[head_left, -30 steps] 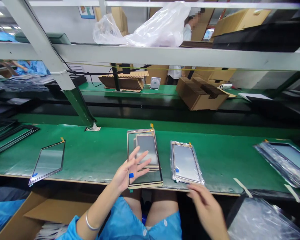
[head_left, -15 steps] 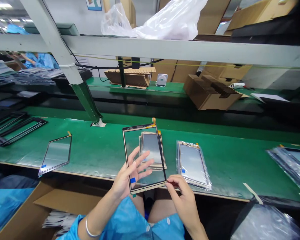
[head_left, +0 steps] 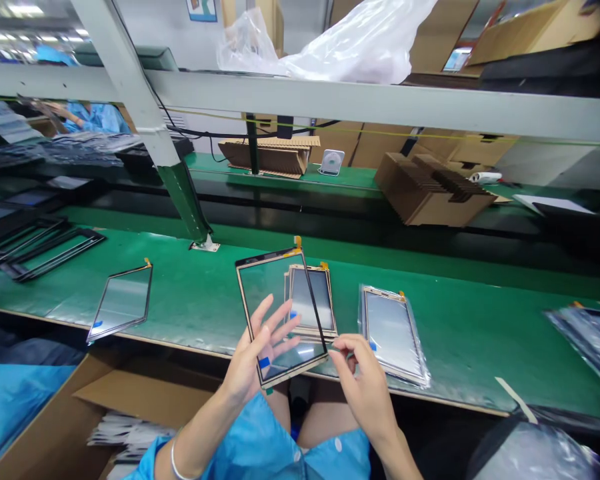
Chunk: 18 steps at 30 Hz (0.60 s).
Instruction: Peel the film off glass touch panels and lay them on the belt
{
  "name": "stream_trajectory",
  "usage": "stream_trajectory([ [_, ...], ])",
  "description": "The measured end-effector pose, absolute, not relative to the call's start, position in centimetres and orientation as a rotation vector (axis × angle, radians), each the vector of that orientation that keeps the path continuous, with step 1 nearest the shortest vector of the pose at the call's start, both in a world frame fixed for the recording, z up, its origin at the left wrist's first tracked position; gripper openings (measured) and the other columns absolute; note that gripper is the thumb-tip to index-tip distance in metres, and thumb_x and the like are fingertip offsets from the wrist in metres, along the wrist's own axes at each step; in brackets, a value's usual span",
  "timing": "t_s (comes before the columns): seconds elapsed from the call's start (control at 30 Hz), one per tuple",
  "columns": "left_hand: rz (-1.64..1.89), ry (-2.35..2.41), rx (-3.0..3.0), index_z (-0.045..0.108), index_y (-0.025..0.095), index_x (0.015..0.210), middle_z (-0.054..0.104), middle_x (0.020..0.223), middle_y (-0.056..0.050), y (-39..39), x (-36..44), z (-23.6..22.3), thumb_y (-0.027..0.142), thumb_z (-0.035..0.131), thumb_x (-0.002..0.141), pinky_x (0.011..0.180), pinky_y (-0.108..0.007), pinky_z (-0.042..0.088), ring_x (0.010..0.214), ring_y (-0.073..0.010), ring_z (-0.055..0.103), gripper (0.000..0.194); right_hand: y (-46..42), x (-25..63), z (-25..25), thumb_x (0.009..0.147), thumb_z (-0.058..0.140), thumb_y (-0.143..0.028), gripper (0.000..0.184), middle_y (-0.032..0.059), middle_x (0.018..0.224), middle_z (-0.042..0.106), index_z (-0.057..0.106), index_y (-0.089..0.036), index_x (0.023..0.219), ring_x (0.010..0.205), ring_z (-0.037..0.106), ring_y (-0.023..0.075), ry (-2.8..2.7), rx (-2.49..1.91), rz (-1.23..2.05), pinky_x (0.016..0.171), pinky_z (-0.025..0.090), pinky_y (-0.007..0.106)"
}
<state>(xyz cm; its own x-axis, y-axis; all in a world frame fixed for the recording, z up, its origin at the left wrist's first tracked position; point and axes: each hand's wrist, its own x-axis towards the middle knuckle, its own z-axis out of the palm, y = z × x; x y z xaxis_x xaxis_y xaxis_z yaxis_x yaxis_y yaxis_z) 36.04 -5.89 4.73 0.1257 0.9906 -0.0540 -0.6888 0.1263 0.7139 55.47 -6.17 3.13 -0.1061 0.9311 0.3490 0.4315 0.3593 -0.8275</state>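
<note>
A clear touch screen panel with a black border, an orange flex tab on top and a blue sticker is held up, tilted, above the bench front. My left hand supports it from the left edge, its spread fingers showing through the glass. At the panel's lower right corner, my right hand has thumb and fingers drawn together; whether they pinch the corner or something small there I cannot tell. Behind the panel lies a stack of similar panels. To the right rests a plastic-wrapped stack of panels.
On the green bench, a single panel lies left, overhanging the front edge. Black frames lie farther left, more wrapped panels far right. A slanted post rises from the bench. Below is an open cardboard box.
The held panel has shifted slightly left and tilted a little more. My right hand's fingers have curled and risen slightly at the corner. The whole view has shifted a little.
</note>
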Motion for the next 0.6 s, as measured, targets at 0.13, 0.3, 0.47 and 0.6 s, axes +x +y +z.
stream_trajectory([
  [0.13,1.456,0.622,0.617,0.036,0.037,0.138,0.044,0.144,-0.005,-6.6,36.0,5.1,0.031,0.053,0.090,0.099,-0.045,0.042,0.127,-0.0285,0.046,0.051,-6.3,54.5,2.1,0.089,0.053,-0.027,0.012,0.0054,0.088,0.061,0.060,-0.019,0.096,0.077,0.059,0.0174,-1.576,-1.254,0.788,0.063,0.050,0.027],
  [0.3,1.492,0.616,0.622,0.037,0.039,0.137,0.051,0.138,-0.004,-7.3,36.3,5.4,0.033,0.055,0.089,0.098,-0.045,0.044,0.124,-0.0280,0.050,0.052,-6.6,53.4,1.7,0.086,0.058,-0.030,0.013,0.0053,0.087,0.063,0.062,-0.019,0.090,0.078,0.061,0.0177,-1.399,-1.250,0.757,0.067,0.052,0.028],
  [0.47,1.508,0.635,0.615,0.041,0.039,0.133,0.054,0.135,-0.003,-7.5,36.3,5.5,0.033,0.056,0.088,0.098,-0.047,0.043,0.124,-0.0290,0.050,0.048,-6.6,53.3,2.0,0.087,0.057,-0.027,0.010,0.0037,0.081,0.062,0.060,-0.019,0.081,0.076,0.059,0.0169,-1.386,-1.205,0.756,0.068,0.050,0.028],
  [0.6,1.513,0.596,0.644,0.048,0.041,0.127,0.056,0.133,0.000,-7.6,36.2,5.5,0.033,0.055,0.089,0.098,-0.046,0.044,0.123,-0.0282,0.051,0.040,-6.5,53.5,2.0,0.085,0.059,-0.028,0.009,0.0042,0.082,0.062,0.061,-0.019,0.084,0.076,0.060,0.0172,-1.369,-1.222,0.757,0.069,0.051,0.028],
])
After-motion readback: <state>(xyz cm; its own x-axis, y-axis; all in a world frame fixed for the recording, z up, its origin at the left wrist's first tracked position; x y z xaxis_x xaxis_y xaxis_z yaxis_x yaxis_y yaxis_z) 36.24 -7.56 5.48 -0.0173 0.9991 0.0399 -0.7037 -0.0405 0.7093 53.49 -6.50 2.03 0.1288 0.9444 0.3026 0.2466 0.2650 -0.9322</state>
